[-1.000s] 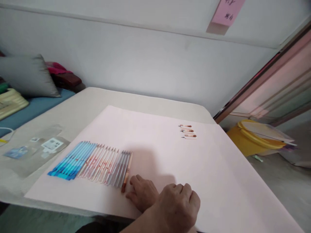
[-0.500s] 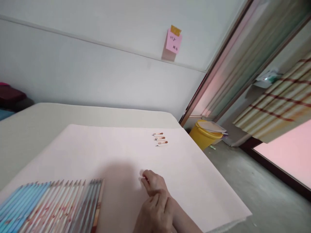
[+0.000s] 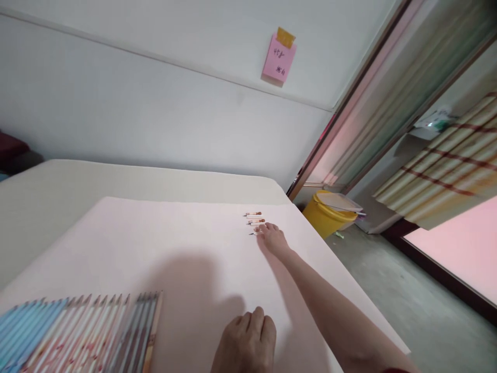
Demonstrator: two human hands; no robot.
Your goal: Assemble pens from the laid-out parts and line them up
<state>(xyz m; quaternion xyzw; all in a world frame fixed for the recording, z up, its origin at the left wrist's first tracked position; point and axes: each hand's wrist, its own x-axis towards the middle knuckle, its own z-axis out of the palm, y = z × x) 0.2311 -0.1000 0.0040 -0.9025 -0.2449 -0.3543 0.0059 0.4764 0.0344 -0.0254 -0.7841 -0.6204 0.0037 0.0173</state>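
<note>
My right hand [image 3: 274, 239] is stretched to the far right of the pale sheet [image 3: 174, 228]. Its thumb and fingers close over the nearest of three small white pens with brown-patterned parts; only that pen's dark tip [image 3: 251, 233] sticks out. Just beyond lie the middle small pen [image 3: 254, 223] and the farthest small pen [image 3: 252, 214], both pointing left. My left hand [image 3: 246, 342] rests at the bottom centre, back upward, its fingers curled together; what is under them is hidden. A row of pencils [image 3: 85, 331], blue, white-pink and grey, lies at lower left, points away from me.
The cream table [image 3: 116, 178] meets a white wall panel [image 3: 155, 114] bearing a pink note [image 3: 278, 59]. Past the table's right edge, a yellow bin [image 3: 326, 217] stands on the grey floor. A striped curtain [image 3: 438, 171] hangs at right.
My right hand has moved from under my left hand, away and to the right, onto the nearest small pen. My left hand stays low at the centre. The view has shifted slightly.
</note>
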